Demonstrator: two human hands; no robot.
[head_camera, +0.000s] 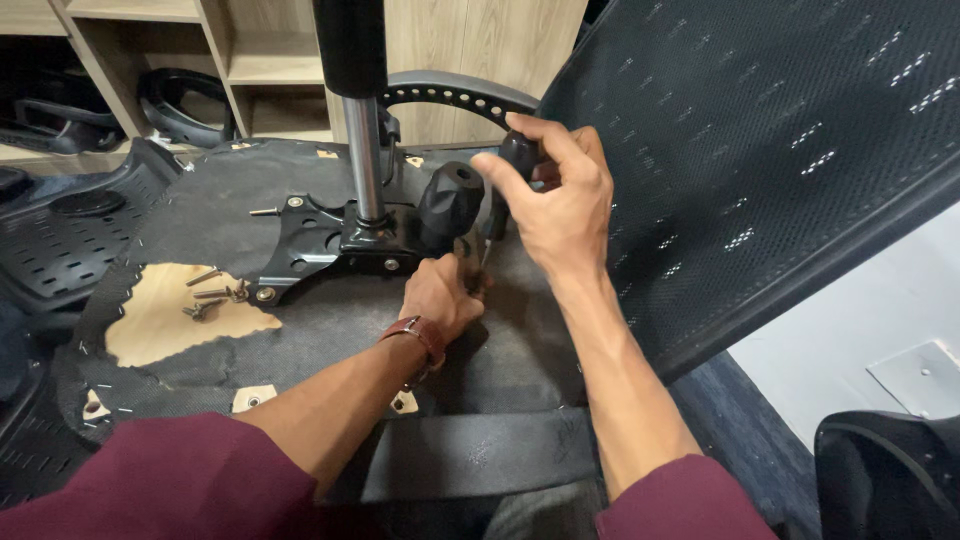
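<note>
The black metal mechanism plate with its chrome gas cylinder lies on the upturned seat underside at frame centre, and since several loose screws rest on the bare wood patch at middle left, the fastening looks only partly done. The right hand has its grip curled tight round a screwdriver handle, while the left hand pinches low at the tool's tip, what it pinches being hidden. Room is tight: the mesh backrest crowds the right, the armrest arches behind, the knob sits just beside the hands.
</note>
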